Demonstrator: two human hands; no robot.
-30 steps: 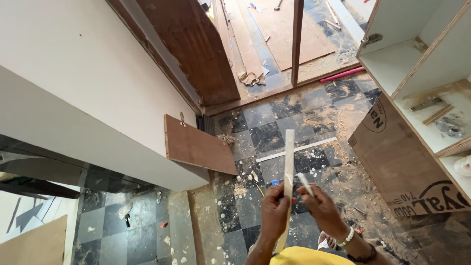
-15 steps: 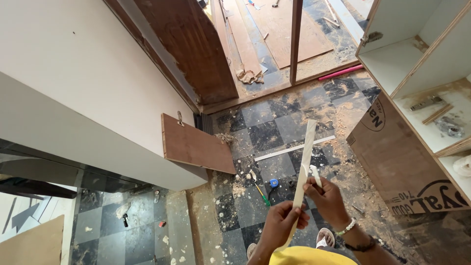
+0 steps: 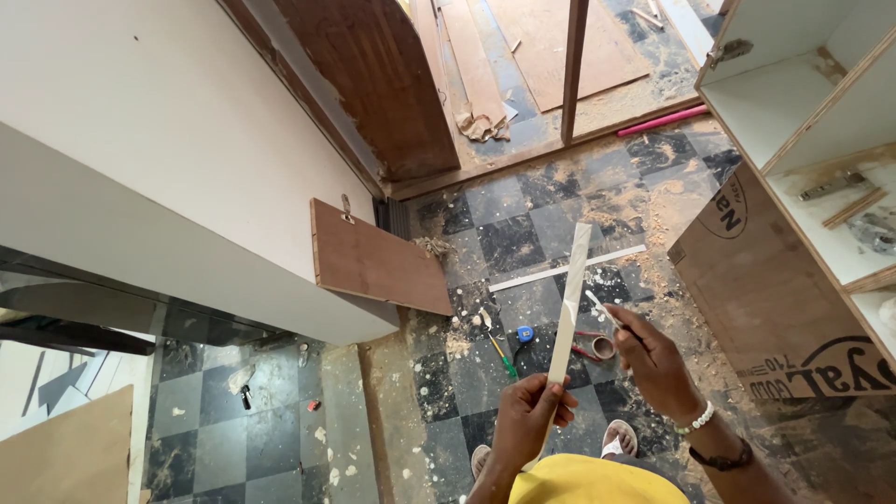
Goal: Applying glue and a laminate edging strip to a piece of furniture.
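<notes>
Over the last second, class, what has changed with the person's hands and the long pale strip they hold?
The long pale wooden strip has tilted from nearly upright to leaning right at the top. The left hand has slid lower on it; the right hand, holding a small thin tool, has drawn away rightward. The brown board and checkered floor are unchanged.

L hand (image 3: 532, 415) gripping pale strip (image 3: 569, 299)

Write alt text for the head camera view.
Seen from above, a person's left hand holds a long pale strip upright while the right hand holds a small white-tipped tool beside it. Below lies a dusty checkered floor with a brown board and tape measure.
</notes>
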